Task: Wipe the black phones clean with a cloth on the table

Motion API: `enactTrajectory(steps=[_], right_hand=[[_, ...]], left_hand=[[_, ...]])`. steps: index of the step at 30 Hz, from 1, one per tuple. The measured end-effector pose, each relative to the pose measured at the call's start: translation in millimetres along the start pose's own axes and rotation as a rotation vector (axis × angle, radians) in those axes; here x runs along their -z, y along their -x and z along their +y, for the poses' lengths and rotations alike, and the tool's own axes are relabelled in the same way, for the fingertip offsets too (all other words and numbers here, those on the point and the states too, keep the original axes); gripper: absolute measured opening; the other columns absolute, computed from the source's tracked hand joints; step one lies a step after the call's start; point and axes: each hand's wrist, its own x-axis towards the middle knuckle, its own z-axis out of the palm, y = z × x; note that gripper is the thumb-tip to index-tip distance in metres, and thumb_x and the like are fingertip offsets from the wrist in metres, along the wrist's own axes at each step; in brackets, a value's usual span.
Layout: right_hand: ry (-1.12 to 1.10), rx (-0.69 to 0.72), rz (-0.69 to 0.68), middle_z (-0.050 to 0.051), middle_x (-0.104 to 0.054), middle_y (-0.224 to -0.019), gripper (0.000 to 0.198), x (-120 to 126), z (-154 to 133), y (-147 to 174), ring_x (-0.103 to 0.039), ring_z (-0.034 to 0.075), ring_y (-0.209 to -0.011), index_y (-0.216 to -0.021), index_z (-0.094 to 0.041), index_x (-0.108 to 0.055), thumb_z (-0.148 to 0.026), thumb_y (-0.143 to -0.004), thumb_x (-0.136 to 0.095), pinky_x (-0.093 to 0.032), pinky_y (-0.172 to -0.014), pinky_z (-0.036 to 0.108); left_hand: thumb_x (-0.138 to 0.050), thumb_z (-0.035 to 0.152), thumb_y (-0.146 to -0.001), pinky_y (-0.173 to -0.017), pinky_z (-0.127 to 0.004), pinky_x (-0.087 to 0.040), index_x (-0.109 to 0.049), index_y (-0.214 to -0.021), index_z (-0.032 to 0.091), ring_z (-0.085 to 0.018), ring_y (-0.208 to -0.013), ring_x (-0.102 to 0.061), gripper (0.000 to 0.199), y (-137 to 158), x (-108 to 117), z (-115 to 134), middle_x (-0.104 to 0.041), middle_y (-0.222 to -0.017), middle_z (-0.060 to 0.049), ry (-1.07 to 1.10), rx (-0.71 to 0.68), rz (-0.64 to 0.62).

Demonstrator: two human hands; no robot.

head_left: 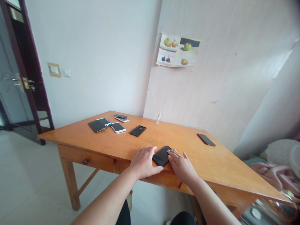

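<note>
A dark smartphone (pixel 161 156) lies flat near the front edge of the wooden table, between my two hands. My left hand (pixel 144 162) grips its left side, fingers along the far left edge and thumb at the near corner. Over the right part of the phone, my right hand (pixel 181 163) presses its fingers down close together. A small whitish bit (pixel 168 151) shows at those fingertips, too small to name. Beyond the hands, a black phone case (pixel 138 131) rests on the table with its hollow side up.
Several phones and tablets, among them a white-framed one (pixel 118 127) and a dark one (pixel 96 126), lie at the left of the table (pixel 178 137). A small clear bottle (pixel 158 118) stands at the back. Another dark phone (pixel 206 139) lies at the right.
</note>
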Motion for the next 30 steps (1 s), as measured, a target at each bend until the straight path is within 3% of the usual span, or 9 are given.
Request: enactTrajectory(steps=[6,8,13,15,21,23,27,30], right_hand=[[-0.157,0.260,-0.108,0.002,-0.053,-0.142,0.045,0.8,-43.7,21.3,-0.039,0.019,-0.138,-0.135,-0.031,-0.053,-0.042,-0.102,-0.024,-0.010,-0.117,0.051],[-0.165,0.223,-0.113,0.003,-0.054,-0.141,0.046,0.5,-36.6,13.3,-0.040,0.019,-0.137,-0.134,-0.031,-0.054,-0.042,-0.102,-0.023,-0.011,-0.117,0.053],[-0.055,-0.045,-0.036,0.008,-0.053,-0.141,0.044,-2.3,8.4,-22.2,-0.041,0.024,-0.136,-0.132,-0.025,-0.056,-0.040,-0.101,-0.028,-0.013,-0.113,0.060],[-0.035,-0.068,-0.024,0.009,-0.053,-0.141,0.044,-2.8,10.5,-24.8,-0.040,0.025,-0.137,-0.132,-0.024,-0.056,-0.039,-0.101,-0.029,-0.013,-0.113,0.060],[-0.136,0.238,-0.113,0.005,-0.051,-0.143,0.047,0.2,-36.4,2.9,-0.038,0.020,-0.138,-0.135,-0.027,-0.054,-0.043,-0.102,-0.024,-0.011,-0.117,0.050],[-0.153,0.262,-0.135,0.004,-0.052,-0.143,0.047,0.8,-39.3,1.8,-0.038,0.020,-0.138,-0.135,-0.029,-0.054,-0.042,-0.102,-0.022,-0.010,-0.117,0.052],[-0.063,0.083,-0.105,0.004,-0.053,-0.142,0.044,0.1,-9.0,-24.8,-0.039,0.021,-0.137,-0.133,-0.029,-0.055,-0.039,-0.101,-0.026,-0.013,-0.115,0.056],[-0.005,-0.027,-0.072,0.009,-0.053,-0.140,0.046,-0.4,14.0,-43.6,-0.043,0.025,-0.135,-0.133,-0.023,-0.055,-0.037,-0.101,-0.026,-0.015,-0.113,0.061]], left_hand=[[-0.066,0.042,-0.073,-0.097,-0.043,-0.040,-0.044,-0.131,0.018,-0.030,-0.112,-0.056,0.067,0.1,-1.2,-0.9,-0.063,-0.119,-0.011,-0.016,0.017,-0.025],[-0.067,0.045,-0.072,-0.096,-0.044,-0.041,-0.044,-0.132,0.018,-0.031,-0.112,-0.056,0.070,0.0,-1.0,-0.6,-0.063,-0.119,-0.012,-0.014,0.025,-0.024],[-0.073,0.052,-0.066,-0.099,-0.043,-0.040,-0.043,-0.133,0.018,-0.032,-0.117,-0.053,0.081,0.1,-0.3,0.2,-0.062,-0.121,-0.011,0.008,0.028,-0.017],[-0.073,0.052,-0.065,-0.099,-0.044,-0.040,-0.042,-0.134,0.018,-0.033,-0.117,-0.053,0.083,0.1,-0.6,0.4,-0.062,-0.122,-0.011,0.015,0.033,-0.022],[-0.067,0.039,-0.071,-0.096,-0.043,-0.041,-0.040,-0.135,0.018,-0.031,-0.111,-0.056,0.073,-0.4,-2.8,1.3,-0.061,-0.121,-0.012,-0.004,0.050,-0.001],[-0.067,0.039,-0.071,-0.096,-0.044,-0.041,-0.040,-0.135,0.017,-0.031,-0.110,-0.056,0.073,-0.6,-2.8,1.4,-0.062,-0.120,-0.012,-0.004,0.056,0.003],[-0.074,0.053,-0.063,-0.097,-0.044,-0.041,-0.039,-0.136,0.018,-0.033,-0.113,-0.055,0.089,-0.8,-1.6,0.7,-0.062,-0.119,-0.011,0.022,0.058,-0.010],[-0.075,0.052,-0.062,-0.098,-0.043,-0.040,-0.038,-0.137,0.019,-0.032,-0.115,-0.054,0.090,-0.9,-1.4,-0.3,-0.062,-0.119,-0.011,0.033,0.059,-0.012]])
